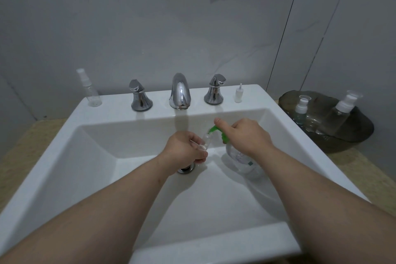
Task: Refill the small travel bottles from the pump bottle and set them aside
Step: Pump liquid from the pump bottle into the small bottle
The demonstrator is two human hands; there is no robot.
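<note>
The small travel bottle (206, 140) is held tilted in the closed left grip (186, 149), over the drain (186, 169) of the sink (107, 113), its mouth at the green nozzle (213, 129). The pump bottle (240, 161) is stood in the sink, its top pressed by one finger of the right grip (244, 135), the rest curled round its neck. Both look light and slippery; the middle is best held. A spray bottle (91, 90) is seen well apart.

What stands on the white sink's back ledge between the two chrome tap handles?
In the head view, only the curved chrome spout stands between the left chrome handle and the right chrome handle; the rest of that white ledge is bare.
</note>
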